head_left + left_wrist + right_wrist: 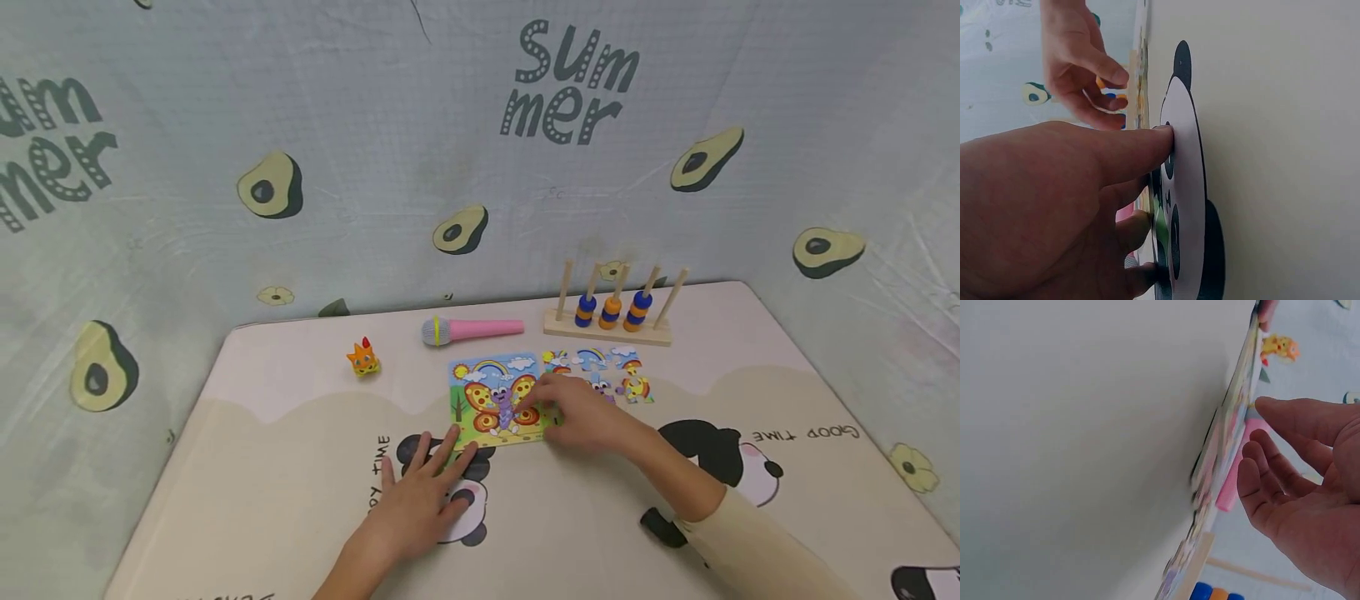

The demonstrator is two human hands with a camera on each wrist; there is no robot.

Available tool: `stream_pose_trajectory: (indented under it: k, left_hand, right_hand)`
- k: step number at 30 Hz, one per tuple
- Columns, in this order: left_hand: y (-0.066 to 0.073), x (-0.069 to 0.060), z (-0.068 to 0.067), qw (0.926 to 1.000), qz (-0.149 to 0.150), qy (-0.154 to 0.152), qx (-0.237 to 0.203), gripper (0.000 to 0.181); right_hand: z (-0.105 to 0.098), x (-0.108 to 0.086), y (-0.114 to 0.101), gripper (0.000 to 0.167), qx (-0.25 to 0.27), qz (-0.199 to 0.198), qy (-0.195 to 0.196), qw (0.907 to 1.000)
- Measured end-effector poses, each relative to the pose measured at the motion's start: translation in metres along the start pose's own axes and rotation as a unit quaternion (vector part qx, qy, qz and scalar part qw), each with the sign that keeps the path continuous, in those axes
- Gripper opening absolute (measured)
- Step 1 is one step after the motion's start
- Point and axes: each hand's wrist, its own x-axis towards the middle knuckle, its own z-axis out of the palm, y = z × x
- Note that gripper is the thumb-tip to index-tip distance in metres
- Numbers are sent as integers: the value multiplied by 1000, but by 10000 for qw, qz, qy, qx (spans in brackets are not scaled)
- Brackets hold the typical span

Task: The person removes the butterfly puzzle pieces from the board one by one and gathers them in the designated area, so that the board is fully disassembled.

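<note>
A butterfly picture board (491, 375) lies flat on the table, sun and rainbow along its top. My left hand (416, 504) rests with spread fingers on the table, its fingertips at the board's lower left edge. Over the right side of the board hangs my right hand (588, 412), fingers loosely bent. In the right wrist view a gap separates its thumb from its fingers (1266, 469), and nothing is between them. Several jigsaw pieces (636, 385) lie right of the board, some hidden behind the right hand.
Behind the board lies a pink toy microphone (483, 328). A wooden peg rack (607, 330) with blue and orange beads stands at the back right. A small orange toy figure (363, 360) sits to the left. Printed cloth (360, 250) covers the wall behind.
</note>
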Motion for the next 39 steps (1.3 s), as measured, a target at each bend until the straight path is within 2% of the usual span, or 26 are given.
stream_pose_trajectory:
  k: [7, 14, 19, 39]
  left_hand:
    - [1, 0, -1, 10000, -31, -90, 4, 64]
    - [2, 0, 0, 9999, -17, -103, 46, 64]
    - [1, 0, 0, 9999, -3, -81, 60, 64]
    - [-1, 1, 0, 9998, -32, -149, 109, 65]
  right_hand:
    - [7, 22, -15, 43, 147, -154, -258, 9994]
    - [14, 37, -16, 42, 179, -204, -584, 9979]
    - [16, 39, -17, 46, 54, -346, -593, 9976]
    - [20, 43, -22, 55, 117, -322, -654, 9973]
